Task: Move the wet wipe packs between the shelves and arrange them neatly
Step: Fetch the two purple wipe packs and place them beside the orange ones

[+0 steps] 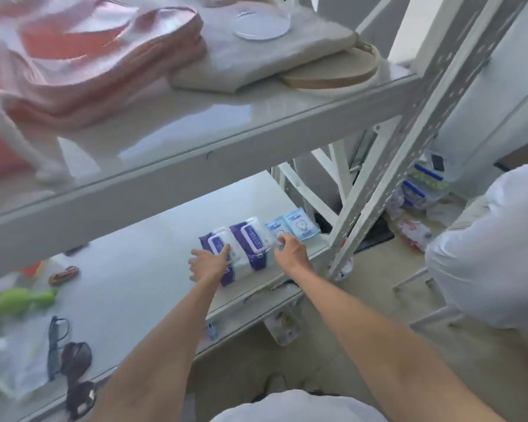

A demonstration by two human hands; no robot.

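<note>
Purple packs (240,239), two, blue packs (297,228), two — left fingers (224,250) pressing purple, right fingers (282,239) unclear.

- Two purple-and-white soft plastic wet wipe packs (253,245) are parked side by side near the front edge of the white lower shelf board (153,263).
- Two small pale-blue flat wipe sachets (299,226) are set just right of them.
- A green plastic toy (22,300) and dark sunglasses (77,357) are left way off to the left on the same board.
- Up on the white upper shelf board (256,117), a pink folded cloth (89,71) is piled left of a beige folded cloth (256,56).

Sunglasses (77,379), green toy (22,300); pink cloth (104,71) above.
</note>
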